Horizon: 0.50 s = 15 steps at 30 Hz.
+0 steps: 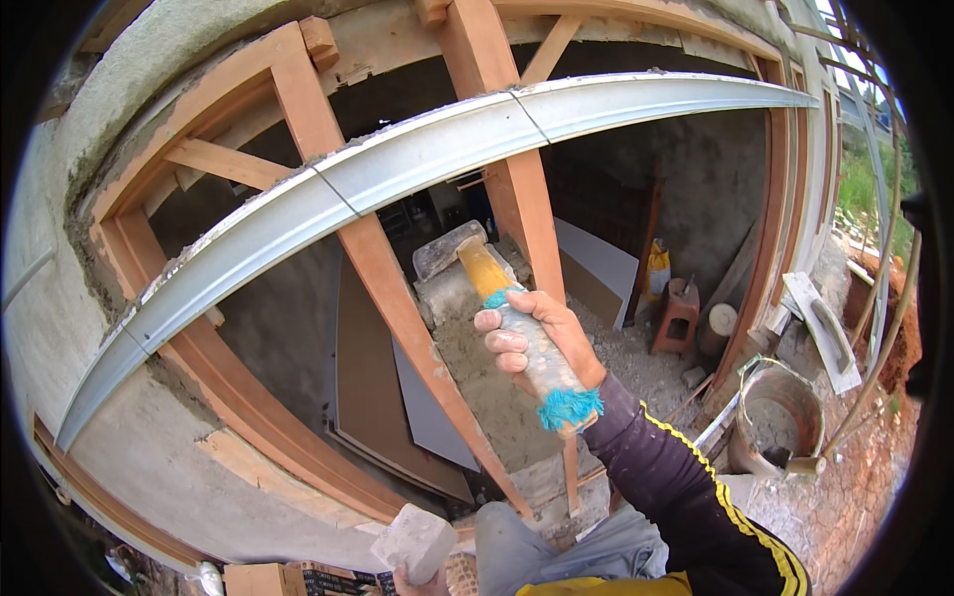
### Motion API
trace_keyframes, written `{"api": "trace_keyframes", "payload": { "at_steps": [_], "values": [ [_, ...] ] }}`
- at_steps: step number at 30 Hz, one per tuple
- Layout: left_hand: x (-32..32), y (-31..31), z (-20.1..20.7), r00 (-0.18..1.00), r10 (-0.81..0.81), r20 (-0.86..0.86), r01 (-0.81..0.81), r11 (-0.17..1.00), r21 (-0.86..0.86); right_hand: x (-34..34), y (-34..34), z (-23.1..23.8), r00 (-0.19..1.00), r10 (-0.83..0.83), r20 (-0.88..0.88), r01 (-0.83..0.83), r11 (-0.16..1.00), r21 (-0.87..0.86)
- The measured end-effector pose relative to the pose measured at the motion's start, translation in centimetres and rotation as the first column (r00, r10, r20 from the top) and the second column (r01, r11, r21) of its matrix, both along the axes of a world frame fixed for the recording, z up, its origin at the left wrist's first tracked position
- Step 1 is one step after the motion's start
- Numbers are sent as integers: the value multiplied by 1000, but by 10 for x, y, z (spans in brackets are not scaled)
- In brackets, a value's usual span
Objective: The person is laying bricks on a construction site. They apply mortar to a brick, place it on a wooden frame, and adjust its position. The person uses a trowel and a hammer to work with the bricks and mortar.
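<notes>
Head view: the fingers (pixel 508 342) of the right hand (pixel 556 343) are clamped around the grip of a hammer-like tool with a yellow-brown handle and a grey cylindrical head (pixel 482 266); the grip is wrapped in greyish cloth with frayed turquoise ends. The tool extends up and to the left, its head in front of a grey mortar-and-masonry strip (pixel 497 397) — contact between the two cannot be determined.

At the lower edge, the left hand (pixel 422 584) holds a rough light-grey rectangular block (pixel 415 543) from below; its visible fingers press against the block, the remainder is cut off by the frame.

A dark sleeve with yellow trim (pixel 686 477) covers the right forearm. Reddish-brown timber posts (pixel 422 333) stand on both sides of the tool. Across them runs a long pale metal bar (pixel 417 164), tied with dark cord. To the right are a mortar-stained round bucket (pixel 747 422), a flat rectangular plastering float (pixel 823 331) and — farther inside — a red plastic stool (pixel 678 316).
</notes>
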<state>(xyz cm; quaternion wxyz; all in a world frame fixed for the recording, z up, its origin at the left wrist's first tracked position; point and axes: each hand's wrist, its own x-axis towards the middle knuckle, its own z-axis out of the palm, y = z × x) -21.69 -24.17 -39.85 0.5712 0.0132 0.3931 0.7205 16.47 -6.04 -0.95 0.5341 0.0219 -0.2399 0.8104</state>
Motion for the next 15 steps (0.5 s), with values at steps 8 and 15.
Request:
{"api": "trace_keyframes", "payload": {
  "at_steps": [8, 15],
  "values": [
    [33, -2, 56, 987, 33, -158, -17, 995, 103, 49, -90, -98, 446, -678, 584, 393, 734, 553],
    [72, 50, 167, 946, -88, -311, 246, 821, 516, 148, -200, -255, -581, -280, 764, 444, 677, 586]
  ]
}}
